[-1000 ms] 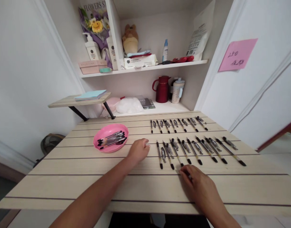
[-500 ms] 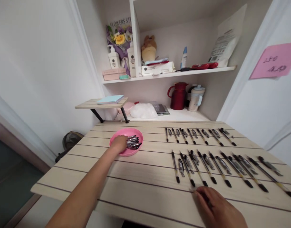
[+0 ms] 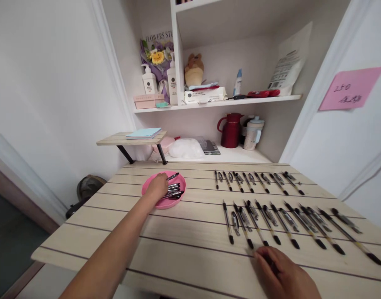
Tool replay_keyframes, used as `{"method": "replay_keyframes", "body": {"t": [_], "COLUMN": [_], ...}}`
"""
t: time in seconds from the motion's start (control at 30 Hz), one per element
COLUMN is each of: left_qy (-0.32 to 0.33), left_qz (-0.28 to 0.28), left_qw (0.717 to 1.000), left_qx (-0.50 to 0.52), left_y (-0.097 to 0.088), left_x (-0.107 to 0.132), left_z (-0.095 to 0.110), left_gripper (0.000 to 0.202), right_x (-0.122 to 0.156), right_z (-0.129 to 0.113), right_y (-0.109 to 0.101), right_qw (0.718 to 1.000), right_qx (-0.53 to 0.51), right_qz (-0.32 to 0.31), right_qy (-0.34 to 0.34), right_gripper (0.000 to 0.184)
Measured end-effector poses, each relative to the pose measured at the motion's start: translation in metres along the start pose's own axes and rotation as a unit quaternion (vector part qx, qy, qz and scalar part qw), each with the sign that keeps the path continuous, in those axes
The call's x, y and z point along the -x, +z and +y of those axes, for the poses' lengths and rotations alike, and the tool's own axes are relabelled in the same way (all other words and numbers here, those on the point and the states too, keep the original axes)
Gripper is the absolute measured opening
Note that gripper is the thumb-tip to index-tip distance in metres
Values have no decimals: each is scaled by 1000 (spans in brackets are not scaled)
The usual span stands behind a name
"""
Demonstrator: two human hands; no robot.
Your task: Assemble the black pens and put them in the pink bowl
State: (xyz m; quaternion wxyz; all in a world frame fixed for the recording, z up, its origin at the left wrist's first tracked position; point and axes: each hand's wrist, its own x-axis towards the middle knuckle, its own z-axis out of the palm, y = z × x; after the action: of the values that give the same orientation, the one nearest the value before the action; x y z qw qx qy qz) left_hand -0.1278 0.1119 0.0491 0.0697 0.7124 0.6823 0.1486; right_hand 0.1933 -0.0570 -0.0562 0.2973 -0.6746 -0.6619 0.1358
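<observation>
My left hand (image 3: 157, 186) reaches into a round pink dish (image 3: 165, 205) on the left of the table. Its fingers are closed on a slim dark piece, which looks like a pen cap (image 3: 173, 176), poking out to the right. Several black-and-silver caps (image 3: 174, 191) lie heaped in the dish beside the fingers. On the table's right part, pens (image 3: 227, 222) with dark ends lie in two rows, short clear-and-black caps (image 3: 235, 224) between them. My right hand (image 3: 284, 272) rests at the near side, fingers curled, just below the front row; nothing shows in it.
A small raised wooden stand (image 3: 131, 140) with blue paper sits at the back left. Behind the table, shelves hold a red jug (image 3: 230, 131), a light tumbler (image 3: 253, 133), a plastic bag (image 3: 186, 148) and bottles. A pink note (image 3: 350, 89) hangs on the right wall.
My left hand has shifted slightly within the dish, and a cap now stands out from its fingers, apart from the heap. My right hand keeps its place. The camera view has tilted slightly.
</observation>
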Motion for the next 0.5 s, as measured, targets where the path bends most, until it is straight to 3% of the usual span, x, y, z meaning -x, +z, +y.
{"method": "replay_keyframes", "body": {"t": [0.1, 0.13, 0.17, 0.23, 0.33, 0.5], "left_qy": [31, 30, 34, 24, -1, -7], "left_qz": [-39, -100, -171, -241, -232, -170], "left_qw": [992, 960, 910, 833, 790, 790], "left_qx": [119, 261, 377, 497, 568, 589], "left_y": [12, 20, 29, 48, 72, 95], "left_x": [28, 38, 48, 63, 71, 63], "left_z": [39, 54, 70, 97, 122, 127], "left_gripper": [25, 25, 24, 19, 16, 13], "right_x": [-14, -23, -33, -58, -96, -128], "right_z": [-20, -29, -38, -54, -68, -67], "right_y": [-7, -9, -10, -12, -10, 9], "right_qw": [996, 991, 985, 969, 943, 922], "right_qx": [-89, -127, -168, -247, -329, -382], "right_qz": [22, 22, 21, 16, -4, -18], "right_qy": [-19, -27, -26, 8, 41, 62], "right_gripper": [26, 26, 27, 35, 36, 38]}}
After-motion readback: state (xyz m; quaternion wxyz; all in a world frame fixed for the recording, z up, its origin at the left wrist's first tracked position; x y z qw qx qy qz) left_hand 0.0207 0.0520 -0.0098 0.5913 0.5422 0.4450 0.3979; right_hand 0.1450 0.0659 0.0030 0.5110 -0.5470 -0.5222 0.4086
